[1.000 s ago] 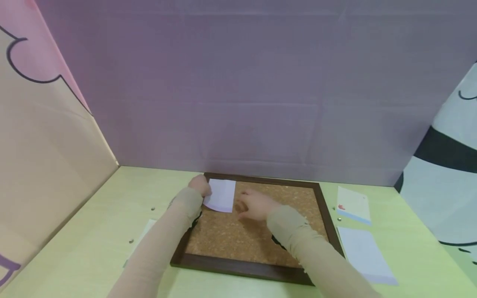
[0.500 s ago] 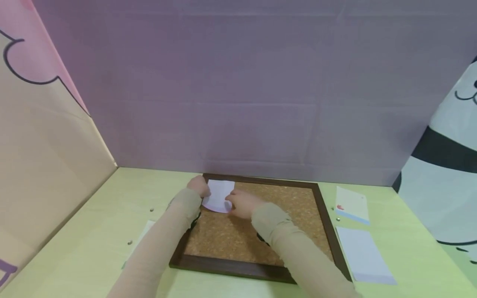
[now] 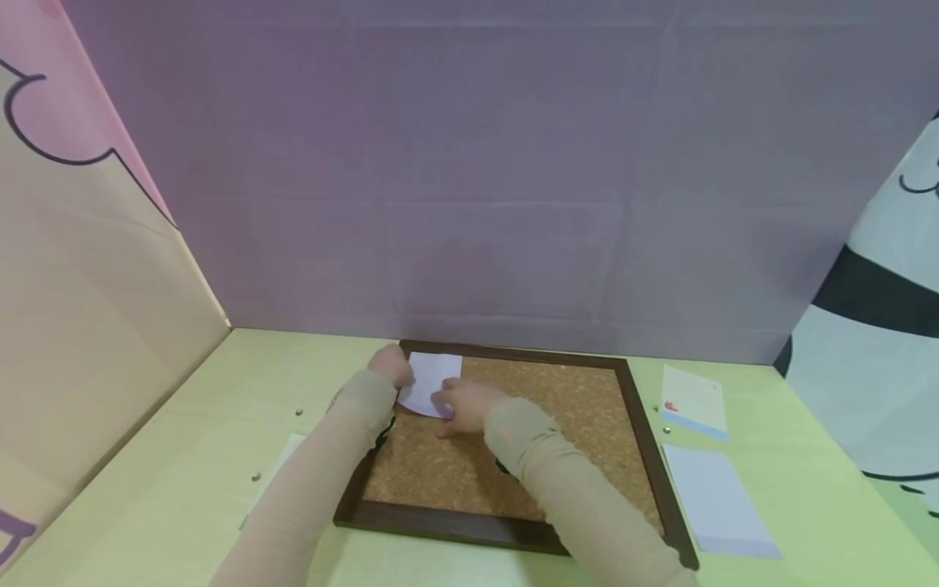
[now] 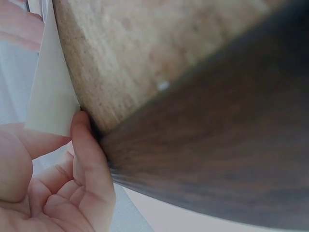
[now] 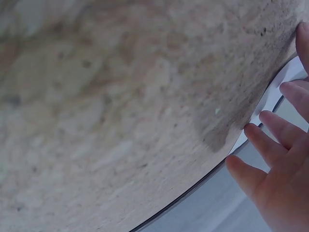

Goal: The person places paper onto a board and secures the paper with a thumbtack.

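The left hand (image 3: 391, 365) stands at the far left corner of the board. Its thumb and forefinger pinch one edge of a thin, white, rectangular sheet of paper (image 3: 424, 379); the wrist view shows the paper caught between these two digits, with the remaining fingers folded toward the palm. The forefinger lies against the dark-brown wooden frame (image 3: 455, 522).

The right hand (image 3: 471, 403) is at the near right corner of the same sheet. Its fingers are spread apart, with gaps visible between them in the wrist view, and their tips meet the paper's edge. The thumb sits apart from the fingers, close to the cork surface; contact there cannot be confirmed. How firmly the fingertips press cannot be told.

The sheet lies over the far left part of the rectangular tan cork panel (image 3: 440, 481), inside the frame, its near edge curved.

The board rests on a pale yellow-green tabletop (image 3: 169, 432). To its right lie a cream card with a red motif and blue border (image 3: 695, 399) and, nearer the person, a white sheet with a lavender strip (image 3: 719, 493). Small silvery round pieces (image 3: 299, 412) lie on both sides of the board.
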The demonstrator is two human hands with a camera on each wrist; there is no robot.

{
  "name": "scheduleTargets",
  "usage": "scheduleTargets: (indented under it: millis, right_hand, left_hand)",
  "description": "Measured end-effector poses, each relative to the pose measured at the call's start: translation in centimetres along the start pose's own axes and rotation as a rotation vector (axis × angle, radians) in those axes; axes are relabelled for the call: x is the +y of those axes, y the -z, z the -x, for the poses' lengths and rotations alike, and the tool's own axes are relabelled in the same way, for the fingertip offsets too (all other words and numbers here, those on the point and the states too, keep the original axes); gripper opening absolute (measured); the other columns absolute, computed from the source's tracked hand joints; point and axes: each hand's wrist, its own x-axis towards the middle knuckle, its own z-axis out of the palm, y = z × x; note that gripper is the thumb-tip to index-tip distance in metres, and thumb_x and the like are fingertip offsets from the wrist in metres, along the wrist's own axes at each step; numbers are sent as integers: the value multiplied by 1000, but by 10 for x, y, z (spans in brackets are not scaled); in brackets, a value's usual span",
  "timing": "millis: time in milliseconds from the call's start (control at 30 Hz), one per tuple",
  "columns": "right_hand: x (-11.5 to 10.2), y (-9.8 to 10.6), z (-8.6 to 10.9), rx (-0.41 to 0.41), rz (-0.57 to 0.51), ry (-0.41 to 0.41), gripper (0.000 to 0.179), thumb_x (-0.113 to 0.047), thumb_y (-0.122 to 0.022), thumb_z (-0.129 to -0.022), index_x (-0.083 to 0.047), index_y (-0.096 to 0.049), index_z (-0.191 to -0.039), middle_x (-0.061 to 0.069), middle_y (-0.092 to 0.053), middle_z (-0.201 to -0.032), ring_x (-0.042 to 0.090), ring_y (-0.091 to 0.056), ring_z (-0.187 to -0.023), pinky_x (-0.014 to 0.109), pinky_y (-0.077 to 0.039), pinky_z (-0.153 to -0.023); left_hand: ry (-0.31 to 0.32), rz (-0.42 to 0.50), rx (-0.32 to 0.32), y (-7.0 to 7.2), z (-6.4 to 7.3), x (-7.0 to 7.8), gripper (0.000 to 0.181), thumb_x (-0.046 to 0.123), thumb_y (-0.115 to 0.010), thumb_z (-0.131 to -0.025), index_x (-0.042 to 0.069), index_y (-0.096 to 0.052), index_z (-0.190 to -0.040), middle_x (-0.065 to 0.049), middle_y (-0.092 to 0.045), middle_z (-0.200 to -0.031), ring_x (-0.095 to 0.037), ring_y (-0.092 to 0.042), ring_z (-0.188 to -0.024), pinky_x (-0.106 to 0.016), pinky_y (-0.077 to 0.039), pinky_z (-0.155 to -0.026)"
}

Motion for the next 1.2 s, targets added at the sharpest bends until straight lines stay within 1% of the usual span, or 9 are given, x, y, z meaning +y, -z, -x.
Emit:
scheduleTargets:
  millis: [100,267,567,800,1067,1200]
  right_hand:
    - [-1,-1,0,-22,-7,-20,60,-40,-68,-85,-19,-49,-139,9,-39,-149,27,-37,-136,39,-31,-113]
    - [-1,-1,-1,-30,8,-22,60,-40,-67,-86,-20,-48,-139,8,-37,-150,26,-36,-137,39,-30,-113]
    - [-1,-3,-1,-22,41,-21,59,-41,-67,-85,-22,-49,-138,6,-39,-149,27,-39,-136,40,-32,-112]
    - [-2,-3,0,-16,57,-22,60,-41,-67,-85,-21,-50,-138,8,-39,-149,28,-39,-135,41,-32,-112]
    - [-2,-4,1,-20,44,-37,58,-39,-67,-85,-22,-50,-138,7,-38,-150,28,-36,-138,41,-29,-114]
    - [-4,-5,2,0,36,-33,58,-38,-68,-84,-22,-51,-137,7,-39,-149,28,-36,-138,40,-30,-113]
  left_hand:
    - [5,1,-9,0,0,0,26,6,-66,-77,-10,-62,-98,-24,-65,-103,-34,-61,-99,-41,-51,-89]
    - [-3,-21,-9,-1,-3,-1,28,7,-67,-77,-10,-62,-98,-24,-65,-104,-35,-61,-100,-41,-51,-90]
    - [-8,-44,-11,-4,-10,-4,27,8,-68,-77,-10,-62,-96,-23,-66,-102,-34,-61,-98,-40,-51,-88]
    - [-9,-54,-10,-4,-10,-2,28,8,-68,-77,-10,-62,-97,-23,-65,-102,-33,-61,-97,-39,-51,-88]
    - [-16,-59,-18,-6,-12,-4,29,11,-70,-78,-9,-63,-97,-22,-66,-102,-32,-61,-96,-39,-51,-88]
    - [-29,-78,-12,-4,-13,-6,25,11,-69,-77,-9,-64,-92,-21,-67,-96,-31,-62,-90,-38,-53,-84]
